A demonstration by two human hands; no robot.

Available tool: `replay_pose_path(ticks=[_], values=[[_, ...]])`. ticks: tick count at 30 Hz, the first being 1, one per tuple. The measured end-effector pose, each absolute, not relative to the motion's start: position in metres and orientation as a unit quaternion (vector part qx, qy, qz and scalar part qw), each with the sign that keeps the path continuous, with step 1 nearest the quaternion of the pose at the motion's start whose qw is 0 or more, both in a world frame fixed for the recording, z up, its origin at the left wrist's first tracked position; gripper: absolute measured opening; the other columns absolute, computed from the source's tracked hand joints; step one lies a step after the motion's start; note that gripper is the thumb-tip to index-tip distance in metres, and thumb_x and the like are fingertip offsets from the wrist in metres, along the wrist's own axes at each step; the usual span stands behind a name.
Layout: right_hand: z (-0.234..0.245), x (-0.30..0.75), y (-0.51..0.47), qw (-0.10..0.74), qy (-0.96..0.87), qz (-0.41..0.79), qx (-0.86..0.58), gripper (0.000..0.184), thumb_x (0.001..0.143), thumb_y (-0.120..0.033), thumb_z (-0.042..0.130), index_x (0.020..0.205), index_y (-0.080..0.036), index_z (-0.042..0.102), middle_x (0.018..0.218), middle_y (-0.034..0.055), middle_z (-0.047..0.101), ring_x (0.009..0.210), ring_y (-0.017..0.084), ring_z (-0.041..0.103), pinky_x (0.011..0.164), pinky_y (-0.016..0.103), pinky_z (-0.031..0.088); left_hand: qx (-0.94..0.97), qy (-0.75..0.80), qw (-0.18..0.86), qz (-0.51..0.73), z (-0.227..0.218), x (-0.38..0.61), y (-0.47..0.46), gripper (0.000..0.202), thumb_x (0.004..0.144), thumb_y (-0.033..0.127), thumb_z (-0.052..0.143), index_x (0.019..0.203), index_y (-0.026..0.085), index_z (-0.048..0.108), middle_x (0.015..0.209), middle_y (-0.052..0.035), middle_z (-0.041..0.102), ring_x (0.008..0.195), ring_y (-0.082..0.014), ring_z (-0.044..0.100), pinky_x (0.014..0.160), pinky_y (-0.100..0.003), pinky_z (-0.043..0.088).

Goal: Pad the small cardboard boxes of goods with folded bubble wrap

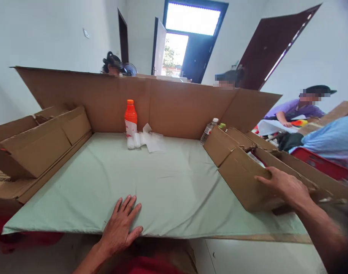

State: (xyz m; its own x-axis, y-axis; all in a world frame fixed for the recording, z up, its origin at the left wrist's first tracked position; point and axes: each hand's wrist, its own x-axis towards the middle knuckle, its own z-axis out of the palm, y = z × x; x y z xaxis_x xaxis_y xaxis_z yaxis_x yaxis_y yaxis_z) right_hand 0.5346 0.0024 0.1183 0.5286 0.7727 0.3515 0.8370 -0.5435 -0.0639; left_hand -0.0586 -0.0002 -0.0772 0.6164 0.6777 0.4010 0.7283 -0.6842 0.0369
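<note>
My left hand (121, 222) lies flat on the pale green cloth (151, 179) near the table's front edge, its fingers spread and nothing in it. On the right, my right hand (288, 186) grips the near wall of an open cardboard box (242, 179). The thumb rests outside the wall, while the other fingers go over the rim and are partly hidden. A red-and-white item (256, 159) shows inside that box, too covered to name.
An orange-capped bottle (131, 114) stands at the back beside white rolls and sheets (153, 142). A clear bottle (209, 131) leans by the right box. More cardboard boxes (48, 140) line the left. A cardboard panel (185, 106) closes the back; several people sit beyond.
</note>
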Motion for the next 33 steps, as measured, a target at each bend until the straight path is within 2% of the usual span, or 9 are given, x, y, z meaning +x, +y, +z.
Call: replay_pose_path(ticks=[3, 6, 10, 14, 17, 20, 23, 27, 33], values=[[0.118, 0.536, 0.006, 0.139, -0.523, -0.156, -0.827, 0.019, 0.074, -0.047, 0.062, 0.066, -0.029, 0.063, 0.053, 0.0095, 0.059, 0.042, 0.028, 0.052, 0.046, 0.042, 0.038, -0.895, -0.388, 0.076, -0.206, -0.079, -0.056, 0.001, 0.065, 0.091, 0.052, 0.058, 0.150, 0.029, 0.045, 0.157, -0.0075, 0.046, 0.144, -0.0308, 0.041, 0.117, -0.052, 0.030], [0.116, 0.502, -0.006, 0.156, -0.627, -0.250, -0.721, 0.021, 0.081, -0.037, 0.055, 0.076, -0.026, 0.072, 0.053, 0.0098, 0.063, 0.039, 0.025, 0.051, 0.044, 0.038, 0.034, -0.893, -0.383, 0.083, -0.221, -0.083, -0.056, 0.003, 0.065, 0.090, 0.051, 0.059, 0.150, 0.029, 0.045, 0.156, -0.0079, 0.047, 0.143, -0.0308, 0.044, 0.117, -0.053, 0.032], [0.113, 0.423, -0.035, 0.160, -0.727, -0.263, -0.613, 0.023, 0.090, -0.026, 0.051, 0.091, -0.024, 0.073, 0.086, 0.0083, 0.077, 0.072, 0.023, 0.069, 0.072, 0.038, 0.048, -0.892, -0.384, 0.049, -0.232, -0.093, -0.062, 0.006, 0.062, 0.091, 0.049, 0.059, 0.148, 0.030, 0.047, 0.156, -0.0083, 0.047, 0.143, -0.0311, 0.044, 0.119, -0.054, 0.030], [0.122, 0.346, -0.060, 0.175, -0.819, -0.163, -0.522, 0.026, 0.096, -0.016, 0.047, 0.091, -0.024, 0.071, 0.083, 0.0033, 0.075, 0.079, 0.017, 0.066, 0.091, 0.038, 0.045, -0.873, -0.405, -0.043, -0.267, -0.094, -0.064, 0.007, 0.066, 0.091, 0.046, 0.058, 0.152, 0.026, 0.040, 0.153, -0.0123, 0.051, 0.140, -0.0320, 0.049, 0.116, -0.055, 0.038], [0.130, 0.320, -0.079, 0.235, -0.815, -0.084, -0.524, 0.022, 0.097, -0.036, 0.053, 0.104, -0.030, 0.073, 0.102, 0.0053, 0.076, 0.097, 0.023, 0.067, 0.099, 0.044, 0.045, -0.826, -0.452, -0.135, -0.307, -0.081, -0.057, -0.001, 0.077, 0.091, 0.045, 0.058, 0.157, 0.021, 0.027, 0.153, -0.0171, 0.049, 0.138, -0.0335, 0.051, 0.110, -0.053, 0.046], [0.125, 0.329, -0.094, 0.369, -0.709, -0.035, -0.599, 0.040, 0.090, -0.059, 0.058, 0.116, -0.031, 0.071, 0.123, 0.0095, 0.071, 0.118, 0.031, 0.062, 0.104, 0.052, 0.045, -0.791, -0.470, -0.209, -0.332, -0.062, -0.045, -0.012, 0.086, 0.087, 0.043, 0.062, 0.158, 0.021, 0.019, 0.158, -0.0178, 0.041, 0.142, -0.0350, 0.046, 0.111, -0.053, 0.046], [0.096, 0.348, -0.094, 0.458, -0.576, 0.070, -0.673, 0.041, 0.089, -0.061, 0.058, 0.111, -0.029, 0.072, 0.117, 0.0091, 0.073, 0.114, 0.030, 0.065, 0.100, 0.049, 0.051, -0.766, -0.474, -0.255, -0.350, -0.050, -0.036, -0.019, 0.088, 0.085, 0.039, 0.063, 0.158, 0.021, 0.018, 0.159, -0.0171, 0.040, 0.145, -0.0349, 0.042, 0.114, -0.054, 0.043], [0.038, 0.347, -0.075, 0.464, -0.490, 0.272, -0.686, 0.055, 0.088, -0.066, 0.055, 0.118, -0.023, 0.071, 0.117, 0.0103, 0.073, 0.096, 0.028, 0.072, 0.087, 0.045, 0.059, -0.751, -0.473, -0.290, -0.358, -0.049, -0.027, -0.019, 0.082, 0.087, 0.036, 0.061, 0.157, 0.019, 0.023, 0.159, -0.0173, 0.039, 0.145, -0.0343, 0.042, 0.116, -0.053, 0.041], [-0.015, 0.312, -0.054, 0.473, -0.466, 0.303, -0.683, 0.064, 0.090, -0.070, 0.043, 0.120, -0.022, 0.073, 0.129, 0.0095, 0.069, 0.122, 0.033, 0.061, 0.106, 0.047, 0.050, -0.745, -0.444, -0.324, -0.378, -0.052, -0.008, -0.017, 0.075, 0.091, 0.037, 0.057, 0.157, 0.018, 0.025, 0.159, -0.0178, 0.040, 0.144, -0.0328, 0.044, 0.114, -0.049, 0.044]])
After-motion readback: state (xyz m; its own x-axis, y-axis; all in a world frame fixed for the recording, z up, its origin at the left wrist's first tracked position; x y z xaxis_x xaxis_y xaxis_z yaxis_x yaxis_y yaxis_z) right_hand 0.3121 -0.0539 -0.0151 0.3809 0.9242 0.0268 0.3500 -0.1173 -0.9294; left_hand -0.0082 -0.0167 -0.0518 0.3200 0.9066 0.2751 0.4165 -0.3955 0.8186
